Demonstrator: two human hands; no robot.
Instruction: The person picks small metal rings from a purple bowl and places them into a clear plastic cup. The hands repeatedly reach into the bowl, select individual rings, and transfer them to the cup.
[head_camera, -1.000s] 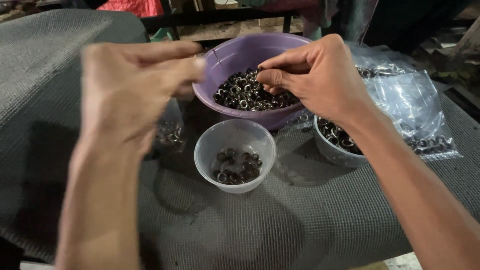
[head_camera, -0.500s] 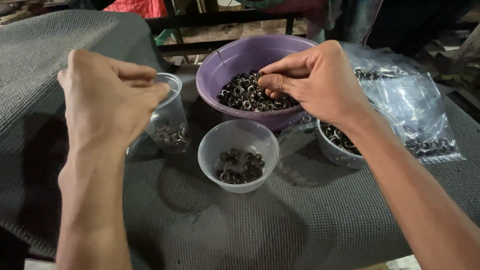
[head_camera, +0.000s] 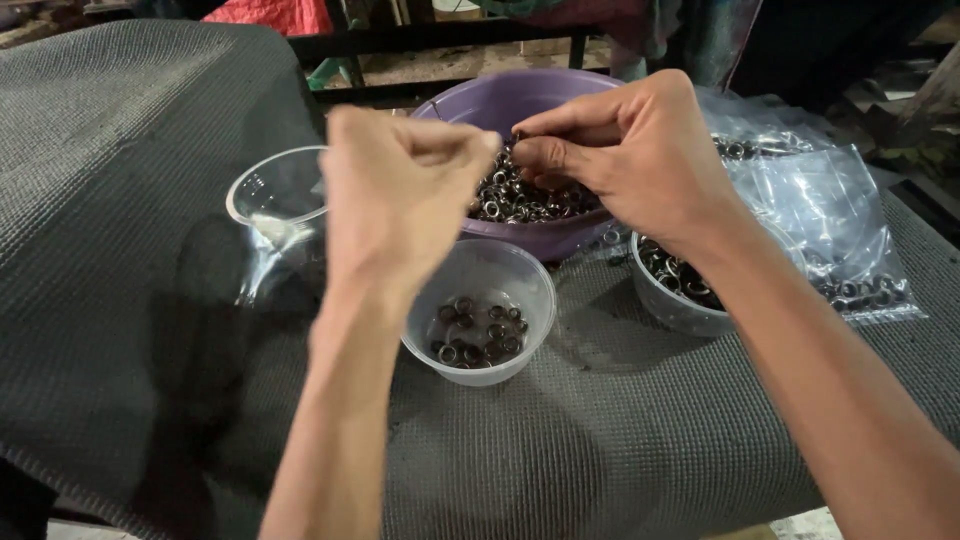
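Work surface: a dark grey, coarsely textured mat (head_camera: 120, 200) covers the whole table, sagging into folds toward the near edge and rising in a hump at upper left. Behind it runs a black metal frame rail (head_camera: 440, 38), with bare, sandy ground (head_camera: 480, 65) visible through its gaps. A red cloth (head_camera: 270, 14) lies at the top edge. Upper right falls into deep shadow; the light is dim and even.
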